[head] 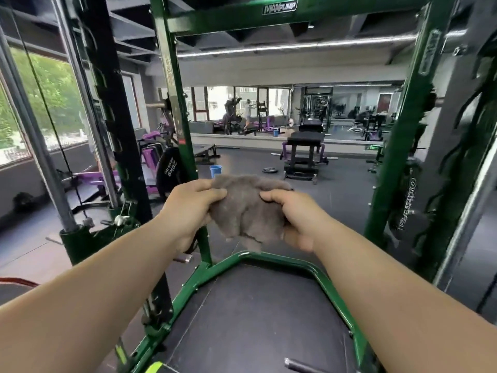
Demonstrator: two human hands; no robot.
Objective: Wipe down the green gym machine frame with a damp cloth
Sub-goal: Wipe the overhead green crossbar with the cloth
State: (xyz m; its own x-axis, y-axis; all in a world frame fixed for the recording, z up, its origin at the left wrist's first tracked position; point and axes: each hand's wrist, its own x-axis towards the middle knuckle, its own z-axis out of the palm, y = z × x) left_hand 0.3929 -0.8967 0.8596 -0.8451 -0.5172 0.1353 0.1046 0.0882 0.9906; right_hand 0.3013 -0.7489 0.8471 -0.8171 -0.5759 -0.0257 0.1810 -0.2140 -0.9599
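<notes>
Holding a grey cloth [248,208] bunched between them at the centre of the frame, both hands have their fingers curled onto the fabric: the left hand [189,215] pinches its left edge with thumb and fingers, and the right hand [298,219] grips its right side, thumb lying on top. The cloth hangs in loose folds, its lower corner just above the green frame's [271,256] low angled rail at lower centre, apart from it. That frame surrounds the view: an upright post left of centre, a second upright at the right, and a crossbar along the top carrying a logo plate. A black mat [250,319] fills the space inside the low rail. Behind the cloth's upper left edge stands a blue bucket [215,170] on the dark floor. A black weight plate [172,172] marked 20KG leans by the left post, and a wall mirror [295,111] spans the far side
</notes>
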